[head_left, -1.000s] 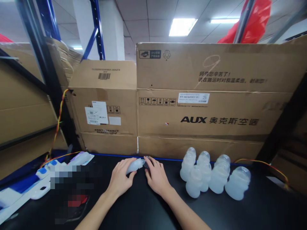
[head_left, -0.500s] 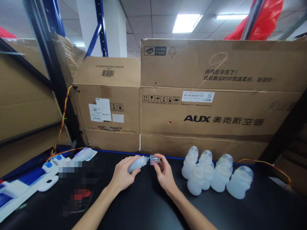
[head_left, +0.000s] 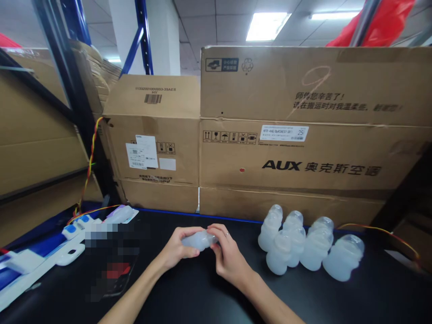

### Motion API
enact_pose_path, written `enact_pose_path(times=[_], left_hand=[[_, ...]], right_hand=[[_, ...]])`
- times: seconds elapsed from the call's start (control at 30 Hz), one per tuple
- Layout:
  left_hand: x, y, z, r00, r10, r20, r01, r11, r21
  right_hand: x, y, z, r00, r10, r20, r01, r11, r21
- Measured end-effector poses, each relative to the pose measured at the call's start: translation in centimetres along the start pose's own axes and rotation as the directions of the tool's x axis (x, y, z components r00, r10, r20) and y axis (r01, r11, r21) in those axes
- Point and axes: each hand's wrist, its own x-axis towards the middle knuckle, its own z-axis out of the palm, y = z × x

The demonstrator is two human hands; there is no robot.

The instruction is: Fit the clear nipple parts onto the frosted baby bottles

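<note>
Small translucent bottle (head_left: 200, 240) lies sideways between both grips: left hand (head_left: 177, 249) clasps its body, right hand (head_left: 229, 256) pinches its right end, left of the bottle cluster (head_left: 308, 245).

Six pale bottles (head_left: 305, 245) cluster on the black table (head_left: 202, 297); cardboard boxes (head_left: 290, 135) stand behind, white packages (head_left: 40, 256) lie left.

Left hand (head_left: 177, 249) and right hand (head_left: 229, 255) meet fingertip to fingertip, both curled closed, forearms converging.
</note>
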Motion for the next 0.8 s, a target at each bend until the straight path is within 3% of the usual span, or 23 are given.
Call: enact_pose_path(times=[0.07, 0.13, 0.3, 0.43, 0.53, 0.63, 0.73, 0.8], left_hand=[[0.0, 0.3, 0.2, 0.998, -0.015, 0.059, 0.019, 0.997, -0.068], [0.0, 0.7, 0.9, 0.999, -0.021, 0.027, 0.023, 0.995, -0.1], [-0.8, 1.8, 3.7, 0.982, 0.021, -0.186, -0.031, 0.998, -0.049], [-1.4, 1.5, 5.2, 0.979, 0.09, -0.184, -0.089, 0.996, 0.017], [-1.1, 0.7, 6.0, 0.972, 0.074, -0.224, -0.108, 0.984, -0.143], [-0.3, -0.1, 6.5, 0.97, -0.006, -0.242, -0.074, 0.944, -0.321], [0.4, -0.7, 6.4, 0.971, -0.042, -0.236, -0.031, 0.954, -0.298], [0.7, -0.9, 6.3, 0.969, -0.053, -0.24, -0.014, 0.963, -0.268]], right_hand=[[0.0, -0.8, -0.5, 0.999, -0.045, 0.031, 0.046, 0.998, -0.051], [0.0, -1.2, -1.1, 0.999, -0.01, 0.039, 0.014, 0.993, -0.116], [0.1, -0.6, -1.7, 0.962, 0.257, -0.097, -0.271, 0.946, -0.18], [1.0, -2.1, -1.5, 0.92, 0.344, -0.187, -0.382, 0.895, -0.23], [2.0, -5.2, -2.1, 0.959, 0.256, -0.121, -0.283, 0.874, -0.394], [2.8, -8.1, -4.7, 0.995, 0.05, -0.091, -0.087, 0.879, -0.469], [2.2, -8.6, -10.6, 0.954, -0.202, -0.222, 0.043, 0.823, -0.566], [0.4, -7.2, -15.9, 0.888, -0.299, -0.35, 0.015, 0.779, -0.627]])
